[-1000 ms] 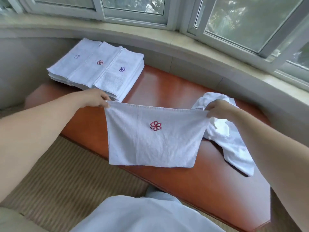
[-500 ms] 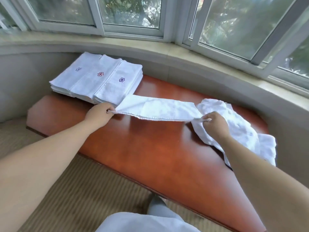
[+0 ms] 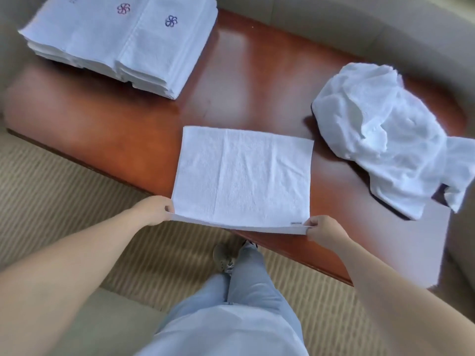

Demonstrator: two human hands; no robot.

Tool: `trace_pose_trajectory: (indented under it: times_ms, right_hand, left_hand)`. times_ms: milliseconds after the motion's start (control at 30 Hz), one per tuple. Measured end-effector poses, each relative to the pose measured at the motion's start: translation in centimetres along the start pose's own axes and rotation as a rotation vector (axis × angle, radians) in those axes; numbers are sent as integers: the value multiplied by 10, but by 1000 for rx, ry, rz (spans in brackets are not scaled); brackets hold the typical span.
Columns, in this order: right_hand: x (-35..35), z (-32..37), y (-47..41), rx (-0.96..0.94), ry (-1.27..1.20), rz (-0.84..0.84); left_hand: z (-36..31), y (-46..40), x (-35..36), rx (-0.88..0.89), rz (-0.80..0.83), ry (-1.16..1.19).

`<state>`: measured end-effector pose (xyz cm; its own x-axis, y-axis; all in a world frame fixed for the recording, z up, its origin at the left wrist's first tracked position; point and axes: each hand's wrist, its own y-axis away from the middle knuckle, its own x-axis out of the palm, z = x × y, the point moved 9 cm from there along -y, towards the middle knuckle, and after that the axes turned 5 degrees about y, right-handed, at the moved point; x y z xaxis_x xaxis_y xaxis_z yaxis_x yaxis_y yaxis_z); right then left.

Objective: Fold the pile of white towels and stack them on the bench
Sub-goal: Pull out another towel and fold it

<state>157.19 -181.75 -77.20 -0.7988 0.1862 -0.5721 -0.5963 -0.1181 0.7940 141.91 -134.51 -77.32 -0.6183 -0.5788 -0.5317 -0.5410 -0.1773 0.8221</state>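
A white towel (image 3: 243,176) lies spread flat on the red-brown bench (image 3: 123,129), its near edge lifted a little over the bench's front edge. My left hand (image 3: 151,210) pinches the near left corner and my right hand (image 3: 322,231) pinches the near right corner, beside a small label. Folded white towels with flower emblems (image 3: 123,39) lie in overlapping stacks at the back left. A crumpled pile of unfolded white towels (image 3: 385,145) sits at the right end of the bench.
A beige wall (image 3: 334,19) curves round the back and right of the bench. Striped carpet (image 3: 51,196) covers the floor in front. My legs in light jeans and one shoe (image 3: 225,256) stand close to the bench's front edge.
The towel, held up by both hands and then swung out level, now lies flat on the bench. Both hands came back toward me, and the view tipped down away from the windows.
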Motion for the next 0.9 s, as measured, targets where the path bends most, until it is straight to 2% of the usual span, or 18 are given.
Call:
trace_pose_trajectory:
  times_ms: [67,133,200,367,567,667,900]
  right_hand:
    - [-14,6,4,8,-42,98]
    - [-39,14,3,11,-111,109]
    - [-73,29,0,-17,-155,51]
    - [-146,63,-22,-66,-376,-164]
    - [-173,87,-68,-57,-412,-307]
    - [-173,91,-92,-28,-448,-344]
    - [-161,87,-130,46,-434,-357]
  left_hand:
    - [-6,7,-10,-20,104,12]
    - [-12,13,-31,-44,157,67]
    - [-18,15,-65,-49,91,150]
    - [-39,6,-152,1,-204,353]
    - [-58,-31,-198,3,-433,409]
    - [-63,-54,-202,-27,-486,366]
    - [-68,-105,-199,-49,-495,336]
